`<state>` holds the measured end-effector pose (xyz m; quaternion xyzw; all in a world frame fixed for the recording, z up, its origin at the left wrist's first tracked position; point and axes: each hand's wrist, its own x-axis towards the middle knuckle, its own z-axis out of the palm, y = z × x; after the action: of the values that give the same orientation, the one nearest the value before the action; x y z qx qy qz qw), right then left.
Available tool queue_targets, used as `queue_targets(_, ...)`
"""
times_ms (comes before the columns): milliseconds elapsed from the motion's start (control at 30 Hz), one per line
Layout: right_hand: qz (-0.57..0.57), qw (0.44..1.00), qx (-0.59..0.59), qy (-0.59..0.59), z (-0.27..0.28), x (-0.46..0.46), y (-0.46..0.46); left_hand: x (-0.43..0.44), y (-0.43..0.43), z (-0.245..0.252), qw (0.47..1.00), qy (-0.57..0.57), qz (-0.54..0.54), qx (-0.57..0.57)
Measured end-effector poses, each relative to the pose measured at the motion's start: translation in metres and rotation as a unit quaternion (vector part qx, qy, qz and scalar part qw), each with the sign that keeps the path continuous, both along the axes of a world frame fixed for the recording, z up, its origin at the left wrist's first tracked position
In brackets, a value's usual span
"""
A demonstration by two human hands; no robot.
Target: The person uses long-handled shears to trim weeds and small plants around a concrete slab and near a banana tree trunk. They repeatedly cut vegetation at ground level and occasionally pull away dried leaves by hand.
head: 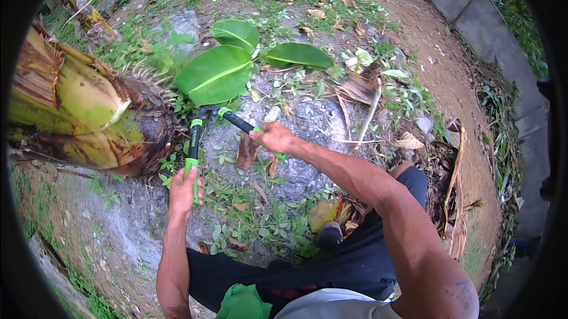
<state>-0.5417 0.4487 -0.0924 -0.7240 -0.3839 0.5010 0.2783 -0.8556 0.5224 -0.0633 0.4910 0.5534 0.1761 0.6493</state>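
Note:
My left hand (184, 190) is closed around the green grip of one handle of a pair of loppers (195, 141). The other handle's grip is in my right hand (274, 138). The handles are spread apart, black with bright green bands. The loppers' head points away from me, at the lower edge of a broad green banana leaf (217, 75); the leaf partly hides the blades, so I cannot tell what lies between them. Two smaller leaves, one behind (236, 34) and one to the right (299, 56), spread from the same spot.
A thick banana trunk (88, 119) juts in from the left, close to my left hand. Grey rock (310, 128) lies under the tool, among weeds and dry leaves. A pale stick (370, 112) lies right of it. A concrete wall (488, 30) runs along the far right.

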Motion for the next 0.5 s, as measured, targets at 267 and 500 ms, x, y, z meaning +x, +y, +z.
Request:
queue_targets(267,-0.27,0.957,-0.017,0.102,0.033,0.043,-0.042,0.155,0.014,0.039,0.989,-0.033,-0.135,-0.041)
queue_targets(500,-0.495,0.865,0.045,0.075,0.139,0.062,-0.147,0.27,-0.066,0.128,0.953,-0.049,-0.298,-0.013)
